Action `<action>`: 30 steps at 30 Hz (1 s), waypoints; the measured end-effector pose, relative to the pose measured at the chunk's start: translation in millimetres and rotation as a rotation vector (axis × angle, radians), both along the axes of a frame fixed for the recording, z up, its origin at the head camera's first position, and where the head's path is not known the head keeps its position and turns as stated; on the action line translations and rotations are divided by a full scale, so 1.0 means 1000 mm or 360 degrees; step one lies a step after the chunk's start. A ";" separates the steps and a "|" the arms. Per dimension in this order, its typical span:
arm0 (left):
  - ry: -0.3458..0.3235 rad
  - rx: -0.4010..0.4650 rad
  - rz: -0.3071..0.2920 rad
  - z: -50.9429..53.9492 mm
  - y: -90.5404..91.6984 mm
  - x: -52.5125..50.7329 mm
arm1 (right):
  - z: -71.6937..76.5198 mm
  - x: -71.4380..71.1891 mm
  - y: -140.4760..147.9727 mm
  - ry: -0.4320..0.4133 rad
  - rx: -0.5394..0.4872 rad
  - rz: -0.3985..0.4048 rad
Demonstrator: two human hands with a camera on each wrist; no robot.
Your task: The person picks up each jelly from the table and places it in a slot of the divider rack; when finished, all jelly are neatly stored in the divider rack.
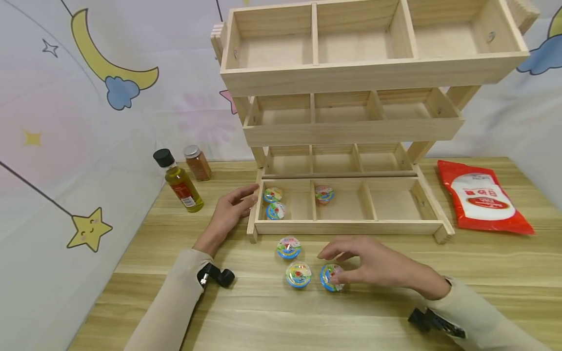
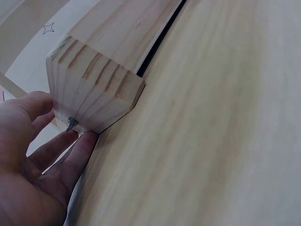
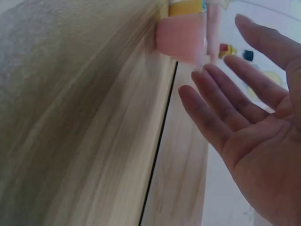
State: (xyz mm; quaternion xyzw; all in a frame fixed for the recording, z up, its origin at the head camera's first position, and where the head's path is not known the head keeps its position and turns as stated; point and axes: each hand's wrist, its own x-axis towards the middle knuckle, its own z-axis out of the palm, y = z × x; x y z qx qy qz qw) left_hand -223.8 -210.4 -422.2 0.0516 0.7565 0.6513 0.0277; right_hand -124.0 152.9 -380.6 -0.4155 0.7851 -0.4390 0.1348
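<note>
My left hand [image 1: 229,209] rests its fingertips on the lower left side of the wooden rack [image 1: 347,227]; in the left wrist view, its fingers are by the rack's end post [image 2: 94,89]. Over the table, my right hand [image 1: 373,263] is spread above a jelly cup [image 1: 326,279] with a printed lid, thumb overlapping it from above. In the right wrist view a pink jelly cup [image 3: 181,37] stands just beyond the outstretched fingers. Two more jelly cups [image 1: 288,247] [image 1: 298,274] sit left of it. The rack's bottom tray holds two cups [image 1: 275,210] in its left compartment and one [image 1: 324,194] in the middle.
Higher rack tiers [image 1: 351,131] overhang the bottom tray. Left of the rack stand an oil bottle [image 1: 182,187] and a spice jar [image 1: 198,165]. A red and white packet [image 1: 485,197] lies to the right. A printed cloth [image 1: 184,97] hangs behind.
</note>
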 end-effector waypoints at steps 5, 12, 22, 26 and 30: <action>0.0002 0.0000 -0.0002 -0.001 -0.001 0.000 | -0.005 -0.001 -0.001 -0.0031 0.0047 0.0039; -0.0004 0.0008 0.0004 -0.002 -0.002 0.001 | -0.011 0.000 -0.002 -0.0065 0.0076 0.0092; -0.0008 0.0018 0.0010 0.000 -0.001 0.001 | -0.010 -0.002 0.003 0.0005 0.0148 0.0143; 0.0001 0.0008 0.0014 0.001 0.000 0.001 | -0.008 -0.001 0.003 -0.0005 0.0191 0.0084; 0.0004 0.0013 0.0005 0.001 0.001 0.000 | -0.005 -0.002 0.003 -0.0084 0.0184 0.0009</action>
